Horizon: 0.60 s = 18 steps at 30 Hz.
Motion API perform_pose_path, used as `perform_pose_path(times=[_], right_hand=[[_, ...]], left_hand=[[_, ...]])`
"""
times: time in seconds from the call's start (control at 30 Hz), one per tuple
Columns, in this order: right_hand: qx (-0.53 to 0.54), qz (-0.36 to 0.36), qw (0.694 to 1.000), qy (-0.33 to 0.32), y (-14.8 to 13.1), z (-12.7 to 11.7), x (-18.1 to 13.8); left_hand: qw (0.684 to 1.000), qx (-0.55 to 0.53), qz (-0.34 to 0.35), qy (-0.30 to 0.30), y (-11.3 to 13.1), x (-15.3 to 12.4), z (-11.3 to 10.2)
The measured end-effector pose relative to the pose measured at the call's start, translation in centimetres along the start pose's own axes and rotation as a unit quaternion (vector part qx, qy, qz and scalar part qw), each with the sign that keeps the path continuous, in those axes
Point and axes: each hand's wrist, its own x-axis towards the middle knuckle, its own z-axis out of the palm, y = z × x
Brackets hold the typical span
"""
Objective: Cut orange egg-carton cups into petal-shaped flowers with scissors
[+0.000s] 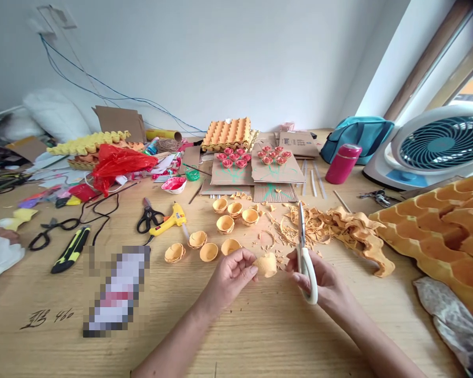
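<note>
My left hand (232,274) pinches a small orange egg-carton cup (266,264) just above the wooden table (236,336). My right hand (319,281) grips white-handled scissors (304,252), blades closed and pointing away from me, right beside the cup. Several trimmed orange cups (224,224) lie just beyond my hands. Orange cardboard scraps (319,226) are heaped to the right of them.
A cut orange egg tray (445,226) lies at the right, by a fan (437,144), a pink bottle (342,164) and a teal bag (358,136). A yellow glue gun (169,220), black scissors (147,216) and a utility knife (71,249) lie left. Red paper flowers on cardboard (256,163) sit behind.
</note>
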Motion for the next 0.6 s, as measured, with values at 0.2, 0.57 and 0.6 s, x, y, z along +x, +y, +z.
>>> perform_pose_path(times=[0.2,0.57,0.6], right_hand=[[0.101,0.037,0.994,-0.012,-0.4,1.2,0.1],[0.183,0.113,0.976,-0.033,-0.6,2.1,-0.1],[0.185,0.113,0.975,-0.037,-0.5,2.2,-0.1]], left_hand=[[0.953,-0.276,-0.122,-0.038,-0.9,-0.1,1.0],[0.960,-0.231,-0.137,-0.084,-2.0,0.0,1.5],[0.964,-0.217,-0.131,-0.080,-1.9,0.0,1.6]])
